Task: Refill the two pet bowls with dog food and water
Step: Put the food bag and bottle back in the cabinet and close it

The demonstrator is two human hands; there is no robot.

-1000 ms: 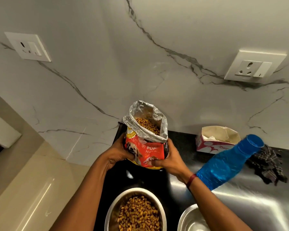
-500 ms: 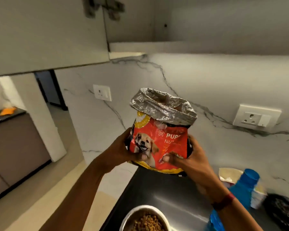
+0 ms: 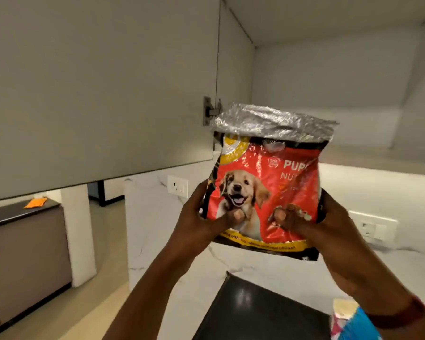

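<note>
A red dog food bag (image 3: 275,177) with a puppy picture and a folded silver top is held up in the air in front of an open upper cabinet. My left hand (image 3: 201,222) grips its lower left side, thumb on the front. My right hand (image 3: 312,227) grips its lower right side the same way. The blue water bottle (image 3: 358,326) shows only partly at the bottom right, behind my right forearm. Neither pet bowl is in view.
The open cabinet door (image 3: 96,89) hangs at the left, its hinge (image 3: 210,111) beside the bag's top. The cabinet's inside (image 3: 329,77) is pale. Below lie the black counter (image 3: 253,310), the marble wall with sockets (image 3: 178,186), and a small carton (image 3: 341,307).
Both hands have lifted the bag from the counter up to cabinet height. The view has tilted upward, so the bowls have dropped out of sight.
</note>
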